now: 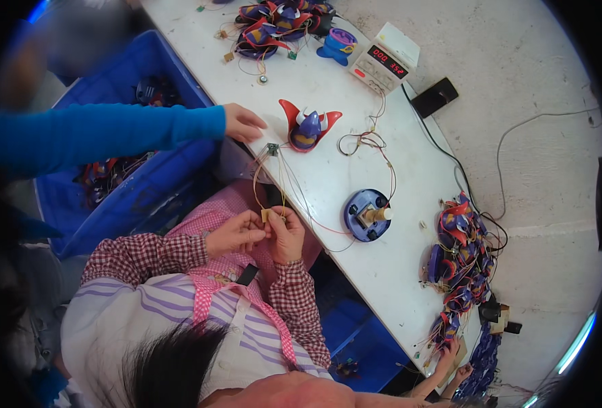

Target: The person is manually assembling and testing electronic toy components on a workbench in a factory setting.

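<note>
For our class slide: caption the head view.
Two hands pinch a small wired part beside a white table.

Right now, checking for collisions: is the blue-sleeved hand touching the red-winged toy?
Apart: head view shows white table between the blue-sleeved hand and red-winged toy.

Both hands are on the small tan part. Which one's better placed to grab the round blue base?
Right, probably. The right hand sits nearer the round blue base; the left hand would have to cross over, and its grip can hold the small tan part.
</note>
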`<state>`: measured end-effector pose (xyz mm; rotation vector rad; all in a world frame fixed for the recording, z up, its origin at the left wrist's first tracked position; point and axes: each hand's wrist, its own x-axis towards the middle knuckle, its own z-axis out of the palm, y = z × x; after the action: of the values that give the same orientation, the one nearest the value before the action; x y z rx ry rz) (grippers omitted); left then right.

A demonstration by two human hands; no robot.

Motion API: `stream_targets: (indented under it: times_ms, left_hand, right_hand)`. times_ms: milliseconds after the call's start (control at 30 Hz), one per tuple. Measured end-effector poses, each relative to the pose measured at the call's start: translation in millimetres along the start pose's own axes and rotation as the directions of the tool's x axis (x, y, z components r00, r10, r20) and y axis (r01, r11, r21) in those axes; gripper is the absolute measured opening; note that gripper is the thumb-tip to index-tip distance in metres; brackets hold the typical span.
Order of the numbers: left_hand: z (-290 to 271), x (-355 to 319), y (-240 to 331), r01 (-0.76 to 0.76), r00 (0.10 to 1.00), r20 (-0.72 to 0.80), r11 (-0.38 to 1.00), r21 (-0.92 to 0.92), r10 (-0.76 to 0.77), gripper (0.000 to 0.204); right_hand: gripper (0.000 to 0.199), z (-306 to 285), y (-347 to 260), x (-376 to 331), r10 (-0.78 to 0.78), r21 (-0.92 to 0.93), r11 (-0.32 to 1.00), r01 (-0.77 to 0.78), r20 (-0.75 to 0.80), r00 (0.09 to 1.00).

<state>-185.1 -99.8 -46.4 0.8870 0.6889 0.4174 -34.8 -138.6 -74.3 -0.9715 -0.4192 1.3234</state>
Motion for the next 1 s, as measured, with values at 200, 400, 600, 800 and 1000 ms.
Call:
stream_targets:
  times_ms: [200, 400, 600, 800, 1000]
  left_hand:
    - [-4, 10, -10, -0.104, 0.988, -0.111, 0.994, 0.017, 0.105, 0.020]
    - [-20, 29, 23, -0.407, 0.737, -0.226, 0.686, 0.604, 0.637, 0.022]
    - [-44, 80, 94, -0.404, 0.532, 0.226, 0.011, 0.915, 0.816, 0.025]
    - [-58, 99, 109, -0.519, 0.673, 0.381, 0.037, 0.854, 0.634, 0.019]
    - [-60, 98, 113, -0.541, 0.736, 0.343, 0.203, 0.816, 0.584, 0.017]
  right_hand:
    - [0.016, -1, -5, -1, -0.005, -0.078, 0.997, 0.001, -0.046, 0.999]
    - [0.018, -5, -7, 0, 0.040, -0.057, 0.997, -0.044, -0.069, 0.997]
    - [0.017, -6, -5, -2, 0.045, -0.015, 0.999, -0.046, -0.067, 0.997]
    - [0.017, -8, -4, 0, 0.047, 0.003, 0.999, -0.047, -0.079, 0.996]
    - [0.016, -1, -2, 7, 0.090, 0.028, 0.996, -0.088, -0.079, 0.993]
